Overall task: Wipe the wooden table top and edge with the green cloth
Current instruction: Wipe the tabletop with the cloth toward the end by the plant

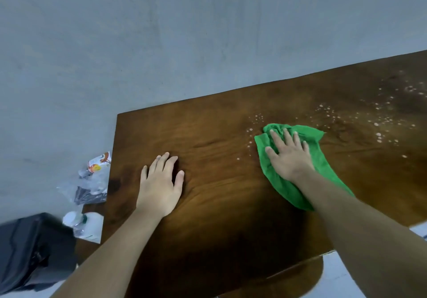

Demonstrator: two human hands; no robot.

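On the wooden desk [219,223], right hand [288,156] flat, fingers spread, pressing the green cloth [323,168]; left hand [159,186] flat, empty, bracing; best sweep rightward with even pressure through the white droplets [379,124], edge after.

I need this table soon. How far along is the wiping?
Done, apparently: the table top around the left hand shows bare wood. In hand: the right hand presses the green cloth flat beside the nearest droplets. Left: the white droplets scattered rightward past the cloth, and probably the table edge, which the cloth isn't touching.
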